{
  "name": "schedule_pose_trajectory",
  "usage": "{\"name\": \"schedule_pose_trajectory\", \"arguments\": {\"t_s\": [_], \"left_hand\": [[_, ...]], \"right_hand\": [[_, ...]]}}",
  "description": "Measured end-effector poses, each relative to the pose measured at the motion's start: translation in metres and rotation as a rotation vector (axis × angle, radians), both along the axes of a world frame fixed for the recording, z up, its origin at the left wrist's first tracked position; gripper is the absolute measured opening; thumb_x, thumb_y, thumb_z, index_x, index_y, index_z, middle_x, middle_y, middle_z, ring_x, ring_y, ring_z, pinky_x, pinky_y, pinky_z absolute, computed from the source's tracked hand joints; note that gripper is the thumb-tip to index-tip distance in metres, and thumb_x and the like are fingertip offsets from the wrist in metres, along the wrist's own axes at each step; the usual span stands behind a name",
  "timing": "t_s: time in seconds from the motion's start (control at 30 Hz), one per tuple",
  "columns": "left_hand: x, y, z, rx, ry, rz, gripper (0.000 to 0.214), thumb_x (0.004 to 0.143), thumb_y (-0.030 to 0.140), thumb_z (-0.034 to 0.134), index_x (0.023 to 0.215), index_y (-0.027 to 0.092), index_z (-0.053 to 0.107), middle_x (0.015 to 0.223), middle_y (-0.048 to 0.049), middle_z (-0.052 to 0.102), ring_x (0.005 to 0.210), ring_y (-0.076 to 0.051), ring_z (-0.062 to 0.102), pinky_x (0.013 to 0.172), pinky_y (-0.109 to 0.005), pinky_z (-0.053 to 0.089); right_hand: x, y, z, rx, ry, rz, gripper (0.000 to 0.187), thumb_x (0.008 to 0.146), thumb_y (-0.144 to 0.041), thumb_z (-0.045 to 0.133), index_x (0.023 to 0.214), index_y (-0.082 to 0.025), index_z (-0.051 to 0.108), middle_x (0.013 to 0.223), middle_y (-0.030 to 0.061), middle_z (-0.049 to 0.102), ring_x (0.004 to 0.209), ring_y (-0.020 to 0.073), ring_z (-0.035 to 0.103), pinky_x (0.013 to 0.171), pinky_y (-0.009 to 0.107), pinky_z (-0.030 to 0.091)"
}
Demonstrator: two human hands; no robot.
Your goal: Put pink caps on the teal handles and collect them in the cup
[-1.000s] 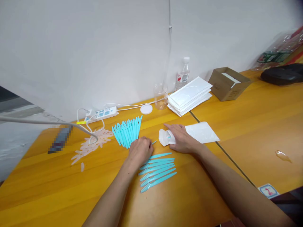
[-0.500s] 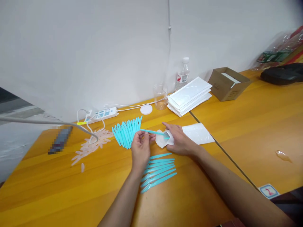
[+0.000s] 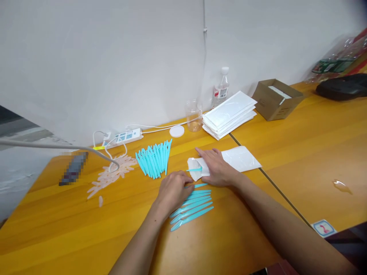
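Note:
My right hand (image 3: 217, 168) presses on a white padded envelope (image 3: 242, 158) lying on the table, its fingers around the open mouth end. From that mouth the end of a teal plastic spatula (image 3: 196, 169) sticks out. My left hand (image 3: 174, 190) is low over a row of teal spatulas (image 3: 195, 212), thumb and fingers closed at the near end of the uppermost spatula (image 3: 200, 185); the exact pinch is partly hidden. Beyond my left hand lies a heap of teal spatulas (image 3: 154, 158).
Pink sticks (image 3: 111, 175) lie scattered at left under a cable, near a blurred phone-like object (image 3: 73, 168). Along the wall stand a power strip (image 3: 128, 136), a round lid (image 3: 177, 131), a clear jar (image 3: 194, 116), a bottle (image 3: 220, 89), stacked envelopes (image 3: 229, 114) and a carton (image 3: 276, 101).
My left hand has let go of the spatula, now deeper in the envelope, and moved down toward me to the row. My right hand stays on the envelope.

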State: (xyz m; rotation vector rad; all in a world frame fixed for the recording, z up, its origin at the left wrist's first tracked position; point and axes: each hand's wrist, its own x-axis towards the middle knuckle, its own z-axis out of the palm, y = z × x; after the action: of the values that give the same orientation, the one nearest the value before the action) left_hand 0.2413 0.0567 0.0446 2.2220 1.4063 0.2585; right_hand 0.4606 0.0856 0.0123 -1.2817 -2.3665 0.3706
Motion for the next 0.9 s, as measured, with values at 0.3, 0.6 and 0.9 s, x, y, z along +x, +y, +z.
{"name": "schedule_pose_trajectory", "arguments": {"t_s": [0.3, 0.6, 0.9], "left_hand": [[-0.009, 0.001, 0.007, 0.044, -0.078, -0.115, 0.018, 0.089, 0.019, 0.052, 0.098, 0.021, 0.068, 0.086, -0.0031, 0.068, 0.082, -0.018, 0.062, 0.076, -0.029, 0.046], [-0.021, 0.008, 0.014, -0.065, -1.032, 0.579, 0.057, 0.081, 0.035, 0.070, 0.132, 0.027, 0.045, 0.084, 0.0046, 0.057, 0.069, -0.013, 0.067, 0.072, -0.031, 0.057], [0.030, -0.018, -0.024, 0.216, -0.515, 0.429, 0.029, 0.094, 0.031, 0.054, 0.115, 0.020, 0.070, 0.119, -0.0104, 0.067, 0.112, -0.022, 0.061, 0.100, -0.038, 0.046]], "right_hand": [[0.006, 0.003, -0.007, -0.047, -0.024, -0.053, 0.085, 0.073, -0.028, 0.061, 0.149, -0.010, 0.030, 0.135, 0.0201, 0.054, 0.119, 0.0356, 0.050, 0.103, 0.050, 0.027], [0.003, 0.001, -0.003, -0.020, 0.074, -0.025, 0.084, 0.075, -0.030, 0.062, 0.150, -0.011, 0.029, 0.133, 0.0197, 0.056, 0.119, 0.0353, 0.050, 0.104, 0.051, 0.028], [-0.002, 0.000, -0.007, 0.047, 0.129, -0.021, 0.088, 0.072, -0.026, 0.062, 0.151, -0.011, 0.026, 0.127, 0.0187, 0.057, 0.113, 0.0340, 0.052, 0.102, 0.051, 0.030]]}}
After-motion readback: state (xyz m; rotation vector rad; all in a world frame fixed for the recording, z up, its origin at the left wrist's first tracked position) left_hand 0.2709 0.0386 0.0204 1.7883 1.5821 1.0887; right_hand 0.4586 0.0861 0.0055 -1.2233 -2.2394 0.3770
